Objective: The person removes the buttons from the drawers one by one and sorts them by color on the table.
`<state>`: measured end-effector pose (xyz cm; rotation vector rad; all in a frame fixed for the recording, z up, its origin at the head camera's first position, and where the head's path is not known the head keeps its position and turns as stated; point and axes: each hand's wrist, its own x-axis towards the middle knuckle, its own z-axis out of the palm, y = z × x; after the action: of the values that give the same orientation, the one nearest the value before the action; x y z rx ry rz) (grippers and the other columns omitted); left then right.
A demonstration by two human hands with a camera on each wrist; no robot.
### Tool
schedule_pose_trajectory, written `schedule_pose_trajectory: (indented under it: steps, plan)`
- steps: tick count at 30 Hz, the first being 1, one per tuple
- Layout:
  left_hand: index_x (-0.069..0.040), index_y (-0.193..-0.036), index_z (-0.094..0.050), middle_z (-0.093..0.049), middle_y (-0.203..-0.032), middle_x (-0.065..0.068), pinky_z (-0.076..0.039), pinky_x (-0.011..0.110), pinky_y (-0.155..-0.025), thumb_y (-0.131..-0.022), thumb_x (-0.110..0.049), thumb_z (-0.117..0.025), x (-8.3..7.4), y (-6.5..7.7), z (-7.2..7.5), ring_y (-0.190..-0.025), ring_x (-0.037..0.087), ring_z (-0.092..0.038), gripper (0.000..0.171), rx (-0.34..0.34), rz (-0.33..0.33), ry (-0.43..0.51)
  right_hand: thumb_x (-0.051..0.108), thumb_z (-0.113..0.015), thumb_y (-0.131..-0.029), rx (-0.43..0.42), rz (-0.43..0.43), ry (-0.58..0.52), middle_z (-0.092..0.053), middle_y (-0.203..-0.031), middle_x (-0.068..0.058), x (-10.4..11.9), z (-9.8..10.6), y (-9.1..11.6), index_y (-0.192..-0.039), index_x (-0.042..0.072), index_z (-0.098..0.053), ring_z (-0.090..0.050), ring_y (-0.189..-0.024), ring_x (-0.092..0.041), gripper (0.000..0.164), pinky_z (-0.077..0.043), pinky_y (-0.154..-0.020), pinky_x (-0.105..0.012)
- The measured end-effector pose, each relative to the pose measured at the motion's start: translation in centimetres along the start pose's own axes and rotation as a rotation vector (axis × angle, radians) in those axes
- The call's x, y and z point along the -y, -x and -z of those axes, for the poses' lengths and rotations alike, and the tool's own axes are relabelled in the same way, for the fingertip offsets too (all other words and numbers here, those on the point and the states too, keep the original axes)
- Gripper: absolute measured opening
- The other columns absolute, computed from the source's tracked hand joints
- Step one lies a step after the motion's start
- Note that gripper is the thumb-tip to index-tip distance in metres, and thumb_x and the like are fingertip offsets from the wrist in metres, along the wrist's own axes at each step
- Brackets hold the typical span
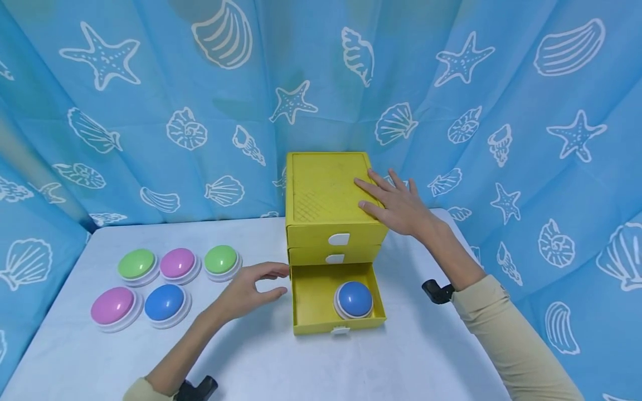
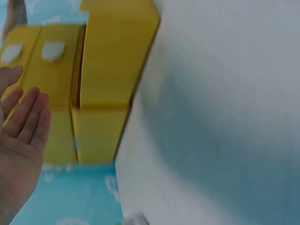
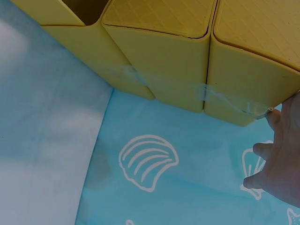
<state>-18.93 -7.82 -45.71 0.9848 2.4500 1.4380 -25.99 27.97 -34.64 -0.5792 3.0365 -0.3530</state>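
A yellow three-drawer cabinet (image 1: 328, 189) stands at the back of the table, its bottom drawer (image 1: 313, 298) pulled out. Inside that drawer, on the right, sits a blue dome button (image 1: 355, 299) with a white base. My right hand (image 1: 398, 206) rests on the cabinet's top right edge, fingers spread; the right wrist view shows this hand (image 3: 281, 154) beside the cabinet's side. Close to the left side of the cabinet, by the open drawer, is my left hand (image 1: 251, 289), holding nothing. In the left wrist view its fingers (image 2: 35, 117) are extended in front of the drawer fronts.
Several more dome buttons stand on the left of the white table (image 1: 401, 356): two green (image 1: 136, 263) (image 1: 220, 259), two pink (image 1: 178, 263) (image 1: 112, 306) and one blue (image 1: 164, 302). A blue curtain (image 1: 321, 61) with shell prints hangs behind and beside the table.
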Motion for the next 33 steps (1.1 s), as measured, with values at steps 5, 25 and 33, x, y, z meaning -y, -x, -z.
schedule_pose_trajectory:
  steps: [5,25,33]
  plan:
    - [-0.003,-0.128,-0.064,-0.068,-0.122,0.007,-0.052,0.044,-0.097,-0.091,-0.011,-0.074,-0.8,-1.7,-2.8,-0.113,0.03,-0.063,0.039,0.086,-0.031,0.1,0.059,-0.032,-0.103,-0.003,-0.006,0.009,-0.007,-0.167,-0.004,0.0,0.0,0.0,-0.16,0.029,-0.021,0.004,-0.149,-0.043,0.066,0.006,-0.111,-0.072]
    - [-0.007,-0.138,-0.056,-0.059,-0.132,0.005,-0.047,0.031,-0.101,-0.087,-0.018,-0.08,-0.3,-6.6,-10.3,-0.121,0.019,-0.054,0.057,0.272,-0.04,-0.051,0.058,-0.035,-0.103,-0.027,0.006,-0.033,-0.009,-0.167,-0.004,-0.2,-0.1,0.2,-0.16,0.029,-0.025,0.002,-0.149,-0.043,0.065,0.005,-0.111,-0.072]
    - [-0.011,-0.143,-0.05,-0.054,-0.136,0.003,-0.047,0.033,-0.102,-0.084,-0.023,-0.083,-0.3,-7.0,-11.0,-0.122,0.016,-0.051,0.068,0.312,0.004,-0.086,0.058,-0.034,-0.103,-0.021,0.011,-0.036,-0.008,-0.167,-0.003,-0.1,-0.1,0.0,-0.16,0.029,-0.024,0.002,-0.149,-0.043,0.065,0.004,-0.111,-0.072]
